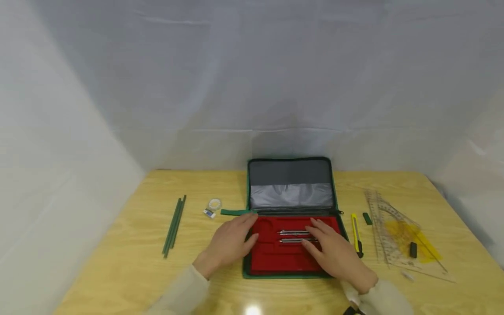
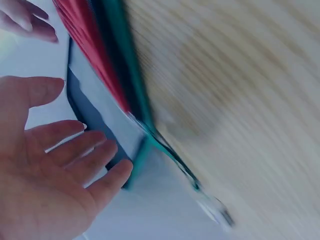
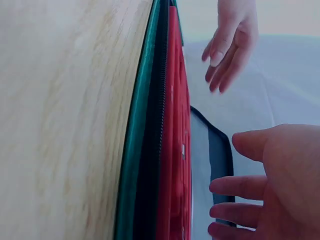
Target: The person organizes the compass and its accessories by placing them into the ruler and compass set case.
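Left hand (image 1: 230,243) and right hand (image 1: 334,251): both flat, fingers straight and relaxed, gripping nothing, set apart over the near half of the open green case (image 1: 291,218). Case: mid-table, red tray (image 1: 275,258) holding two metal instruments (image 1: 293,236) by the right fingertips. Beyond: grey lid pocket (image 1: 290,183) raised against the backdrop.

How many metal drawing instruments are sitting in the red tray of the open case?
2. One metal instrument lies across the red tray; the second lies just below it, parallel. The right hand covers their right ends and could hide more.
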A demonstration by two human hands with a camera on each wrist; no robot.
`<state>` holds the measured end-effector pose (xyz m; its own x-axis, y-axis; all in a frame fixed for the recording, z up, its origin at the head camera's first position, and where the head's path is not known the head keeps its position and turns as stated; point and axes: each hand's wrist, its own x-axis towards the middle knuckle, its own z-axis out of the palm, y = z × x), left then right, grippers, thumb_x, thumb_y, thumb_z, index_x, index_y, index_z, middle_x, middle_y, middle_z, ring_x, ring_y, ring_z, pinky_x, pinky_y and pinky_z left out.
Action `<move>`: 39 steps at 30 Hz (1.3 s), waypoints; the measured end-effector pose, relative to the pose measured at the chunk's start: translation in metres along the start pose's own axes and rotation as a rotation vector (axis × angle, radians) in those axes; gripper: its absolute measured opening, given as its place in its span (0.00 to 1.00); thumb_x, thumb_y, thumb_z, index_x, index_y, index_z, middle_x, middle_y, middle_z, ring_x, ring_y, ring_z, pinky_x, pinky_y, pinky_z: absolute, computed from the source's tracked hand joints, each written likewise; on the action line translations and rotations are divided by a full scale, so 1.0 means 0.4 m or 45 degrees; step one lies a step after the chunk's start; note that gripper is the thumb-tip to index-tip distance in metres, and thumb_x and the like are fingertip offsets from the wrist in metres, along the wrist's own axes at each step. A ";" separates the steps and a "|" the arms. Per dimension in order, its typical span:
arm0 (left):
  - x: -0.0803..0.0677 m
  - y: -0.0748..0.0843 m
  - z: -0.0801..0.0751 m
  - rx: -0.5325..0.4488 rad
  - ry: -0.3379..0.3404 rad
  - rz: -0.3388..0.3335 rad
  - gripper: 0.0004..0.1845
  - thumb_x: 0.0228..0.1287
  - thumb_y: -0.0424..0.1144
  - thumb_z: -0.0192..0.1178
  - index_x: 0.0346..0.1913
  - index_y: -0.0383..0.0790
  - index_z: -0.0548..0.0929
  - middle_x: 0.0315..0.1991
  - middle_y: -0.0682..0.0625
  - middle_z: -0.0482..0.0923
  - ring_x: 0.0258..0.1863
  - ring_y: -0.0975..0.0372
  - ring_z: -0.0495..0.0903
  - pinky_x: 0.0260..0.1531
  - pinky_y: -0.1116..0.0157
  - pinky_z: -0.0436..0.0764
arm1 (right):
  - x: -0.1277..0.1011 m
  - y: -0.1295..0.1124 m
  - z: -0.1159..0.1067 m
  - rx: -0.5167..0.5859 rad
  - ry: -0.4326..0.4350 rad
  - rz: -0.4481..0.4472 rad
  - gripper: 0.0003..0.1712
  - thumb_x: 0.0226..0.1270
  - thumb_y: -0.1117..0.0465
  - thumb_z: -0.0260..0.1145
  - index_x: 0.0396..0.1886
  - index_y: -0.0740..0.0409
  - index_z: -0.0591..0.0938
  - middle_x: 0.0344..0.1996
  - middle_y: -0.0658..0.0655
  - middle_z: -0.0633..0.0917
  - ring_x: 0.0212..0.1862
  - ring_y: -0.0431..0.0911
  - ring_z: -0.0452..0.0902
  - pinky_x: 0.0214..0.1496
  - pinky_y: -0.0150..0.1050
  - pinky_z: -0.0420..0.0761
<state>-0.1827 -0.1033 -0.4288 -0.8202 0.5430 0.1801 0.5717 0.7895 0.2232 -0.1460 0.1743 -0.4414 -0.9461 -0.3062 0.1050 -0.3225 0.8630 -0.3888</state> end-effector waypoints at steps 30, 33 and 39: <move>-0.028 -0.243 -0.022 -0.019 0.021 -0.352 0.20 0.55 0.21 0.59 0.53 0.31 0.78 0.50 0.38 0.76 0.48 0.46 0.76 0.48 0.52 0.76 | 0.094 -0.060 0.050 0.071 -0.058 -0.097 0.24 0.69 0.49 0.61 0.59 0.56 0.79 0.66 0.59 0.69 0.66 0.53 0.64 0.62 0.51 0.68; -0.018 -0.251 -0.016 0.018 0.031 -0.360 0.16 0.54 0.21 0.59 0.47 0.33 0.82 0.43 0.41 0.77 0.43 0.49 0.77 0.43 0.54 0.79 | 0.095 -0.060 0.052 0.077 -0.062 -0.094 0.24 0.68 0.48 0.61 0.59 0.56 0.79 0.66 0.59 0.69 0.66 0.52 0.65 0.62 0.51 0.68; 0.001 -0.263 -0.018 0.073 0.011 -0.352 0.10 0.56 0.24 0.63 0.41 0.36 0.85 0.36 0.46 0.78 0.36 0.54 0.78 0.38 0.57 0.80 | 0.096 -0.056 0.055 0.098 -0.042 -0.079 0.25 0.68 0.48 0.62 0.59 0.56 0.78 0.66 0.58 0.69 0.65 0.53 0.66 0.62 0.52 0.68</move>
<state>-0.2430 -0.1884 -0.4453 -0.9446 0.3022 0.1285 0.3237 0.9225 0.2103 -0.1743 0.1345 -0.4487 -0.9225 -0.3723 0.1016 -0.3762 0.8089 -0.4518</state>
